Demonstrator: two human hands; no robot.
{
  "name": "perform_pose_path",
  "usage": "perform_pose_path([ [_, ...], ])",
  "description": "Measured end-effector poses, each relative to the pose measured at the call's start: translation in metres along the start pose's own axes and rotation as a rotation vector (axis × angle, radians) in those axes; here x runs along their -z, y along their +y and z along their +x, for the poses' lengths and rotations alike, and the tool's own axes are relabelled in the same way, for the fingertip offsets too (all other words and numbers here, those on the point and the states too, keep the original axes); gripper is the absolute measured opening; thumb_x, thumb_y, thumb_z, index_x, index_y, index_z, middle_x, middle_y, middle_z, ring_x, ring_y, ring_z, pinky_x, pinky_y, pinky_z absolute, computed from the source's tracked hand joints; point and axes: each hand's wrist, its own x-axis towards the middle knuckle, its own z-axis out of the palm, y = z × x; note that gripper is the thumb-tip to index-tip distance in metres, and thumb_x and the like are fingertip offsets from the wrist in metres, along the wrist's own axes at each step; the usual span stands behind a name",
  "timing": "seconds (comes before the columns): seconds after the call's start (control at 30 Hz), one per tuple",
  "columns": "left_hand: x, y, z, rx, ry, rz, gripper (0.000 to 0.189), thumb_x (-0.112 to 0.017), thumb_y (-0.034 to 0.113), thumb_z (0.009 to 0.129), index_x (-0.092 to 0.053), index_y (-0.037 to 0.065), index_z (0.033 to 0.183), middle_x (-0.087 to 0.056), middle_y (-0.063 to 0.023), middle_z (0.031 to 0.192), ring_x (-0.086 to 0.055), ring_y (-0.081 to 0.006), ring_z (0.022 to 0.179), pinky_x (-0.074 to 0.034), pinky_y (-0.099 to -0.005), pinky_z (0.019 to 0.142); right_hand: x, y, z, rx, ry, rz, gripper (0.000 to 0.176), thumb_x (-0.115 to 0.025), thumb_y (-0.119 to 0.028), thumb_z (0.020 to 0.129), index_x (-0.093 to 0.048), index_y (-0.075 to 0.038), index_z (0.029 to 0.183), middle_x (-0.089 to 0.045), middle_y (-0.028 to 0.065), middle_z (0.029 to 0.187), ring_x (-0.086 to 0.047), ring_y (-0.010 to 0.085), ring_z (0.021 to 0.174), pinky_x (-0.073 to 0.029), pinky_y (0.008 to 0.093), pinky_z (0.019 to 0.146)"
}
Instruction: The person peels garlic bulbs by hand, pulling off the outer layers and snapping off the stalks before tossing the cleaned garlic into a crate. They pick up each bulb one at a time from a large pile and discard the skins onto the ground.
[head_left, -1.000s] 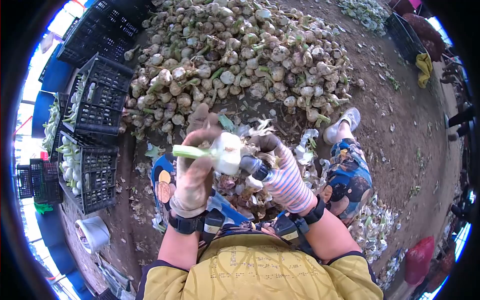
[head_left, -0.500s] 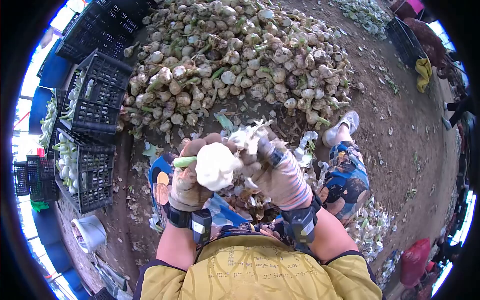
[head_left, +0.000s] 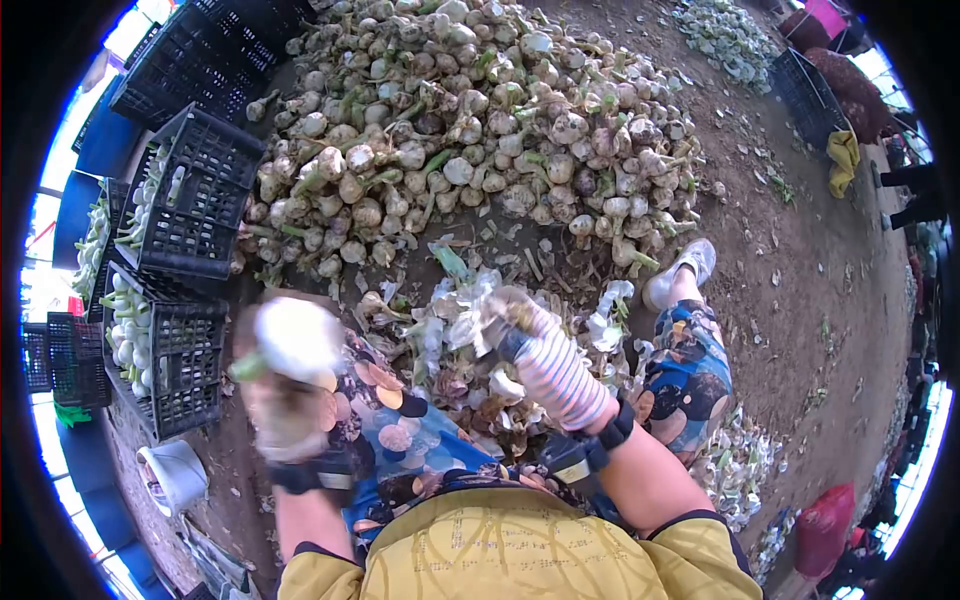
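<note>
My gloved left hand (head_left: 290,405), blurred by motion, is closed on a peeled white garlic bulb (head_left: 298,338) with a short green stem, out to the left beside my left knee. Between my legs, my right hand (head_left: 540,350) hovers above a heap of loose garlic skins (head_left: 455,330). It wears a dirty glove with a striped cuff. Its fingers are curled, and I cannot tell what is in them. In front lies a large pile of unpeeled garlic (head_left: 470,130), stems still on.
Black plastic crates (head_left: 195,195) stand at left, some holding peeled garlic (head_left: 128,335). A white bucket (head_left: 175,475) sits below them. More skins (head_left: 740,460) are scattered at right, near a red sack (head_left: 825,530). A yellow cloth (head_left: 843,162) hangs by a crate at far right.
My left hand has swung left with the peeled garlic bulb, away from my right hand. The white skins at my right fingers have dropped to the heap, and that hand has moved slightly down.
</note>
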Motion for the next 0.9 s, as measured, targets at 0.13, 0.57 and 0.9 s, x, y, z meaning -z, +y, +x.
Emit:
perform_pose_path([
  [0.13,0.133,0.105,0.080,-0.486,0.263,-0.317,0.040,-0.052,0.011,0.086,-0.045,-0.007,0.121,-0.058,-0.0201,0.111,-0.060,-0.0279,0.099,-0.054,-0.0335,0.081,0.018,0.005,0.003,0.618,-0.063,-1.103,0.029,-0.062,-0.011,0.076,-0.056,-0.006,0.103,-0.060,0.0099,0.092,-0.059,0.0265,0.081,-0.048,0.0347,0.069],
  [0.57,0.004,-0.246,0.233,0.264,-0.012,1.182,0.064,-0.068,0.025,0.074,-0.044,-0.002,0.127,-0.060,-0.0212,0.112,-0.062,-0.0324,0.091,-0.049,-0.0385,0.078,0.020,-0.035,-0.008,-0.061,-0.348,-1.457,0.048,-0.065,-0.050,0.074,-0.058,-0.007,0.096,-0.057,0.0171,0.067,-0.058,0.0379,0.068,-0.045,0.0435,0.061],
  [0.9,-0.057,-0.204,0.163,0.210,-0.329,0.815,0.043,-0.074,0.011,0.065,-0.055,-0.001,0.103,-0.059,-0.0073,0.091,-0.057,-0.0155,0.087,-0.048,-0.0286,0.077,0.042,-0.038,0.007,0.435,0.049,-1.276,0.025,-0.061,-0.013,0.073,-0.057,-0.008,0.097,-0.061,0.0116,0.082,-0.059,0.0321,0.080,-0.045,0.0423,0.073],
])
